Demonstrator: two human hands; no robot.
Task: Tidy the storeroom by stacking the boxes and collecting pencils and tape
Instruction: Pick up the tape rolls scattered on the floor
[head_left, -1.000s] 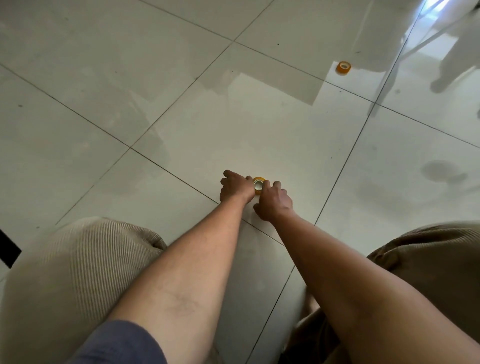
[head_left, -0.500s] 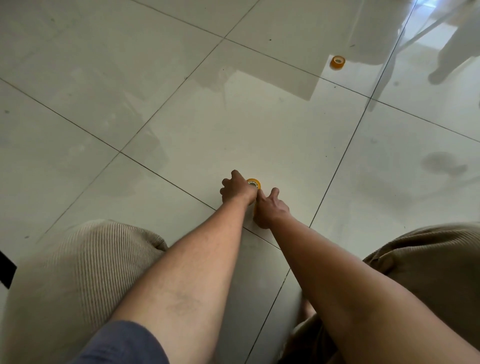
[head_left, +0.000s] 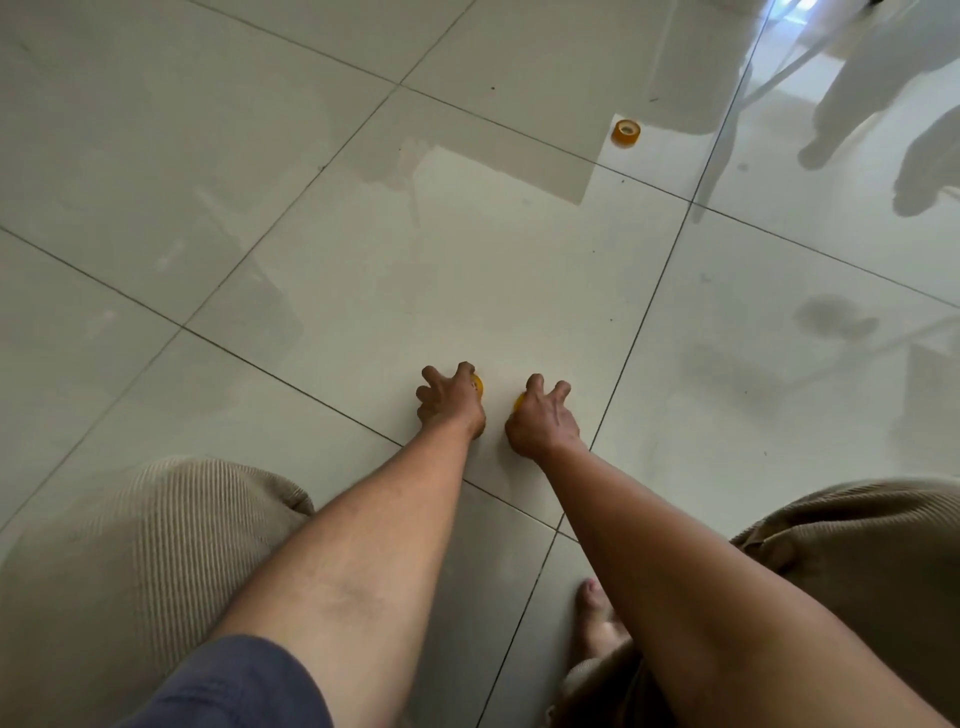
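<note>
I am crouched over a glossy tiled floor with both arms stretched forward. My left hand (head_left: 451, 399) grips a small yellow tape roll (head_left: 478, 385), of which only a sliver shows past my fingers. My right hand (head_left: 543, 418) curls round a second yellow tape roll (head_left: 519, 400), also mostly hidden. The two hands are a short gap apart, low over the floor. A third yellow tape roll (head_left: 625, 133) lies on the floor far ahead to the right. No boxes or pencils are in view.
My knees in beige ribbed trousers (head_left: 156, 545) frame the lower corners, and a bare foot (head_left: 597, 618) shows under my right arm. Reflections of furniture legs and a standing person (head_left: 852, 104) sit at the top right.
Both hands were together on a yellow tape roll on the floor. They have drawn apart sideways, and each now shows yellow tape in its fingers.
</note>
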